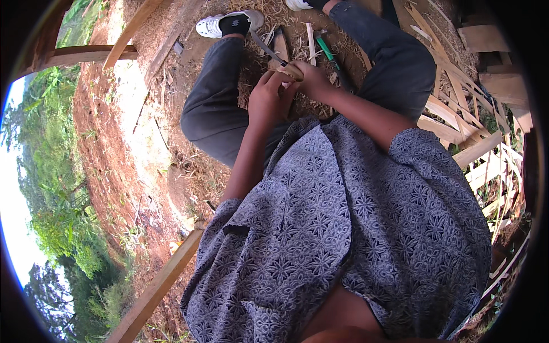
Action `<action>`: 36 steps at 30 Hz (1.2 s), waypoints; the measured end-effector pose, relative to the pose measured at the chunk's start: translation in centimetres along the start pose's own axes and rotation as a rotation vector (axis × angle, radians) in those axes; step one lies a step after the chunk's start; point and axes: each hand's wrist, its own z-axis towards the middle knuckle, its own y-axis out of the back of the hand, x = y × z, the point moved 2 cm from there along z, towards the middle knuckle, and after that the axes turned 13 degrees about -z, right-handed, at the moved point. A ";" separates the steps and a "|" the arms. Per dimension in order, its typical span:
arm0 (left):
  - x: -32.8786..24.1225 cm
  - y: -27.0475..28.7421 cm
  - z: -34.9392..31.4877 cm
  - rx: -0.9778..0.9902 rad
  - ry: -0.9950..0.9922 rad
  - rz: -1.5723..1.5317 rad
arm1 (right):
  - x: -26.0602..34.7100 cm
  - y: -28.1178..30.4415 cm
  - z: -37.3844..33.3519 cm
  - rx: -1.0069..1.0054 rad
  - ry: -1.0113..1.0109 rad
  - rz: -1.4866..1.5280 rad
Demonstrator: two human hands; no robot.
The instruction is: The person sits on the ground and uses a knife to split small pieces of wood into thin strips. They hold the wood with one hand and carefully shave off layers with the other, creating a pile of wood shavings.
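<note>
My right hand (313,81) is closed round the pale wooden handle of a knife with a long, dark, curved blade (264,46). The blade points away from me, toward the white shoe on the left. Against the near side of the handle sits my left hand (267,98), its fingers bent and pinched together. Whether it grips the handle or a small piece there is hidden by the fingers. Both hands meet between my bent knees. Just beyond them on the ground lie a pale wood strip (311,43) and a long tool with a green shaft (326,48) and dark grip.
Wood shavings litter the brown ground around my white shoe (213,27). Split wood strips (457,117) pile up at my right, beside stacked boards (486,39). A wooden beam (154,288) slants at the lower left. Reddish bare soil and green plants lie farther left.
</note>
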 end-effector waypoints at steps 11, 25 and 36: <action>-23.8 9.4 -1.3 0.085 -0.855 0.020 | -4.5 1.0 -2.7 -0.136 0.061 0.011; -35.0 9.4 0.7 0.147 -1.040 -0.057 | -4.3 0.5 -1.7 -0.197 0.098 -0.030; -19.7 4.8 0.9 0.198 -0.563 0.130 | -1.9 -0.4 -1.6 0.047 -0.266 0.497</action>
